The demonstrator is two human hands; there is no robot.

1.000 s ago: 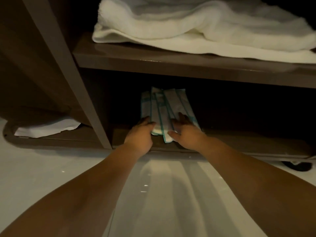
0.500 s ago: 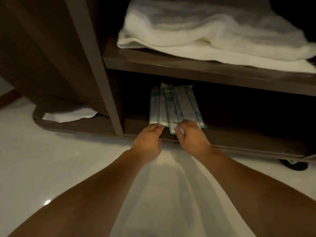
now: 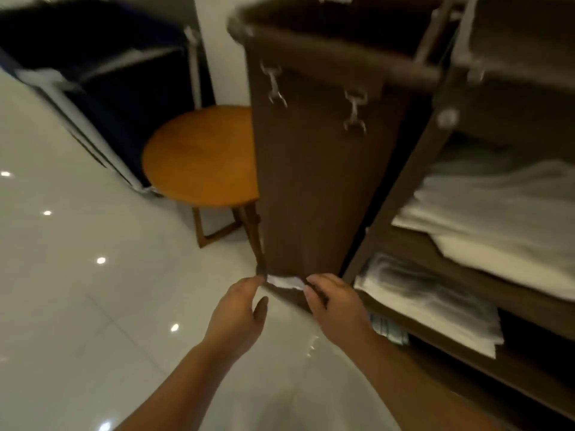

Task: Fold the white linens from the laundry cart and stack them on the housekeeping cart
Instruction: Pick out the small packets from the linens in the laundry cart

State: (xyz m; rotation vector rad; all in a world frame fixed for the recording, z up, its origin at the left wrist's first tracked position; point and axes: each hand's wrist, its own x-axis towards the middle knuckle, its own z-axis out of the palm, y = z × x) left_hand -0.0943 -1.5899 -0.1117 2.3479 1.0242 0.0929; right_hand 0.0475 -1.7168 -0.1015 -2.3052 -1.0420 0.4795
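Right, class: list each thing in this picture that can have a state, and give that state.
left hand: open, fingertips at the white scrap
right hand: fingers bent at the scrap, hold unclear
white scrap: lying below the brown bag
brown bag: hanging on the housekeeping cart
shelf linens: folded, stacked
round table: standing upright

The housekeeping cart (image 3: 401, 194) is standing at the right, with folded linens (image 3: 497, 219) lying on two of its shelves (image 3: 460, 269), one stack above the other. A bag (image 3: 314, 181) is hanging at its left end. The table (image 3: 199, 154) is standing left of the bag, and the laundry cart (image 3: 124, 88) is sitting behind the table.
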